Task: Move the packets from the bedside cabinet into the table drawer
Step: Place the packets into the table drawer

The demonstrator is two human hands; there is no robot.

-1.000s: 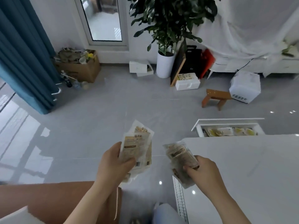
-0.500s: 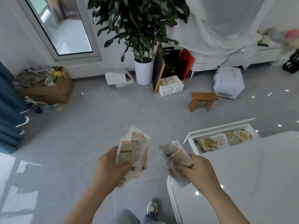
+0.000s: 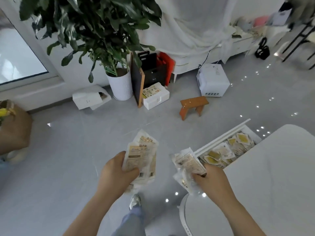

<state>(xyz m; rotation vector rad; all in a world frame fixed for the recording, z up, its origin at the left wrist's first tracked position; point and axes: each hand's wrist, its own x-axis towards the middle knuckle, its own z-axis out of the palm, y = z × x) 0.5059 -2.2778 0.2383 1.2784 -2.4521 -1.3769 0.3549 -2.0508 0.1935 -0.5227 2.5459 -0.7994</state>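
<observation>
Now the left hand grips a fan of packets in the middle of the frame. The right hand grips another bunch just beside it. The hands are apart. The open drawer lies to the right and a bit up, under the table edge, with packets inside. Its long side runs from the middle toward the upper right. The right hand is nearer, so it can likely drop first.

A home room: potted plant, small wooden stool.
</observation>
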